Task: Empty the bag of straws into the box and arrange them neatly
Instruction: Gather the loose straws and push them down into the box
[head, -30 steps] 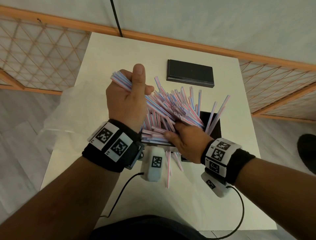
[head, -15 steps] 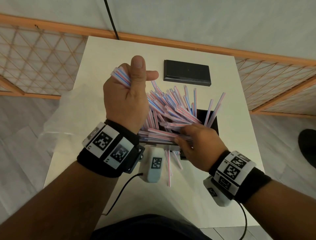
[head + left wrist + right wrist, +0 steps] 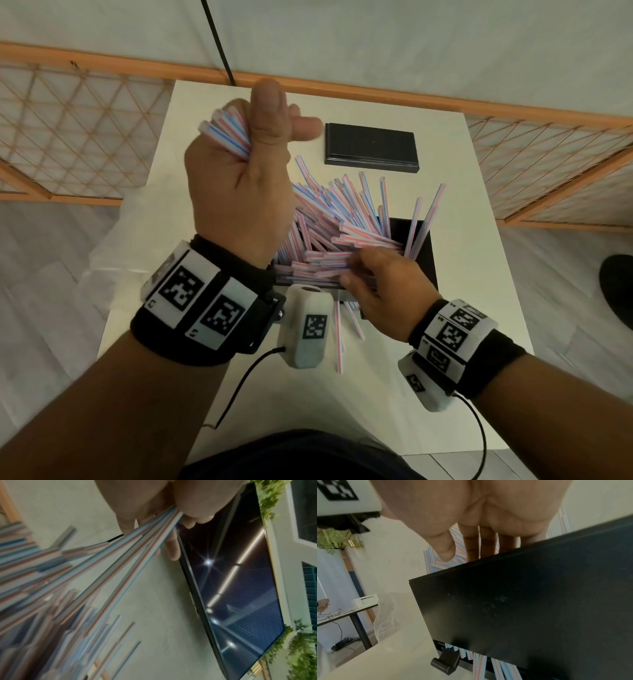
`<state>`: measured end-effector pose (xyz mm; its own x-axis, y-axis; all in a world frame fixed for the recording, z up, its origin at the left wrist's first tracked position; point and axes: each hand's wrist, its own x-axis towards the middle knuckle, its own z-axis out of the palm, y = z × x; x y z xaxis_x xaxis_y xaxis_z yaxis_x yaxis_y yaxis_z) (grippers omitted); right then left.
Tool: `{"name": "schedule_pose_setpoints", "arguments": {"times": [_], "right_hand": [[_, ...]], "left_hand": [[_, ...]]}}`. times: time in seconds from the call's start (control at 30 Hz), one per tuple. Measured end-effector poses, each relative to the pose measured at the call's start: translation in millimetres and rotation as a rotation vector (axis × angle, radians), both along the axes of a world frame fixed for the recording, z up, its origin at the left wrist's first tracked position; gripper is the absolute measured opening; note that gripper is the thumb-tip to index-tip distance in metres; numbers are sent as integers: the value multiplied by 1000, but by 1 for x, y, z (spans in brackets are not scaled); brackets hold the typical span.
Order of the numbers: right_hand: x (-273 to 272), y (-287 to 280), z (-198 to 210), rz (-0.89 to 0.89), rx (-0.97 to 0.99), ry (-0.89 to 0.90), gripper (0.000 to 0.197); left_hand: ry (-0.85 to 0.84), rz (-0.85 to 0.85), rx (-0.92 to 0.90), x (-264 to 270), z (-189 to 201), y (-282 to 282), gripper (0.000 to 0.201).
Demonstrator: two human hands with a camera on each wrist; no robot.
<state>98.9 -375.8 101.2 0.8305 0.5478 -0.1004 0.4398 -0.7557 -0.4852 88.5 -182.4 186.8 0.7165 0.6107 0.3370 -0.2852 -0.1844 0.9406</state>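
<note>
A messy heap of pink-and-blue striped straws [image 3: 342, 219] sticks out of the black box [image 3: 426, 253] in all directions. My left hand [image 3: 260, 137] is raised above the box's left side and grips a bundle of straws [image 3: 224, 132] in its fist; the left wrist view shows the bundle [image 3: 137, 550] fanning down from the curled fingers [image 3: 173, 547]. My right hand [image 3: 373, 277] lies on the near side of the heap. Its fingers [image 3: 472, 545] reach straight over the box wall [image 3: 522, 601] into the straws, with their tips hidden.
The box's black lid [image 3: 371, 147] lies flat at the back of the white table [image 3: 479, 274]. The empty clear plastic bag [image 3: 113, 246] hangs off the table's left edge. A few loose straws [image 3: 339, 339] lie in front of the box. An orange lattice fence surrounds the table.
My left hand has lifted its bundle of straws higher and farther from the heap. The right hand stays at the near side of the heap, shifting slightly among the straws.
</note>
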Motion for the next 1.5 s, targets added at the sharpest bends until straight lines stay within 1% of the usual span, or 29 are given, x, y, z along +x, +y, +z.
{"name": "schedule_pose_setpoints", "arguments": {"times": [0.07,0.1,0.17,0.2,0.27,0.33,0.4,0.43,0.57,0.7,0.73,0.8,0.83,0.9,0.97,1.0,1.03,1.1,1.13,1.2,1.27,1.33,1.43,1.47,1.5], "right_hand": [[2,3,-1,10,28,32,30],[4,4,-1,17,31,37,27],[6,4,2,17,23,40,19],[7,3,4,11,18,44,17],[7,-3,9,-13,2,50,17],[7,-14,13,-75,-2,56,13],[9,-27,15,-159,9,68,8],[10,-33,17,-204,9,80,10],[14,-51,21,-367,47,113,17],[24,-57,28,-499,66,23,10],[30,-59,30,-541,54,20,11],[45,-63,31,-607,-18,52,26],[53,-66,29,-624,-75,83,36],[69,-68,24,-620,-175,155,57],[83,-66,21,-578,-237,197,67],[88,-63,21,-551,-260,202,67],[92,-60,22,-521,-278,198,64],[99,-52,25,-465,-294,176,52],[101,-48,26,-447,-300,161,46],[104,-42,28,-419,-328,125,37],[104,-37,29,-395,-330,83,35],[100,-31,34,-365,-297,45,29],[88,-22,47,-282,-275,-46,30],[83,-20,52,-244,-270,-86,31],[79,-18,56,-209,-264,-123,31]], "left_hand": [[-63,4,-48,0,11,-1,43],[-102,11,-91,0,16,-1,43],[-164,23,-199,0,23,-3,53],[-166,20,-259,0,25,-5,59],[-126,-20,-376,-2,27,-13,65],[-75,-77,-458,-4,23,-25,64],[-24,-127,-488,-4,14,-35,59],[1,-147,-485,-3,8,-40,57],[116,-192,-432,0,-17,-61,53],[198,-205,-245,2,-46,-76,48],[214,-202,-190,2,-53,-77,45],[226,-192,-131,2,-62,-77,26],[217,-178,-114,2,-63,-76,24],[163,-144,-77,2,-65,-70,39],[107,-142,-16,1,-64,-60,52],[77,-137,66,0,-63,-54,52],[53,-124,175,-1,-60,-48,48],[-17,-85,417,-4,-55,-39,31],[-44,-56,503,-7,-53,-34,27],[-72,-18,564,-10,-49,-24,31],[-75,25,586,-11,-52,-13,37],[-28,58,538,-12,-58,-3,45],[87,77,360,-11,-69,7,61],[129,80,274,-11,-72,9,67],[158,82,146,-10,-74,11,71]]}}
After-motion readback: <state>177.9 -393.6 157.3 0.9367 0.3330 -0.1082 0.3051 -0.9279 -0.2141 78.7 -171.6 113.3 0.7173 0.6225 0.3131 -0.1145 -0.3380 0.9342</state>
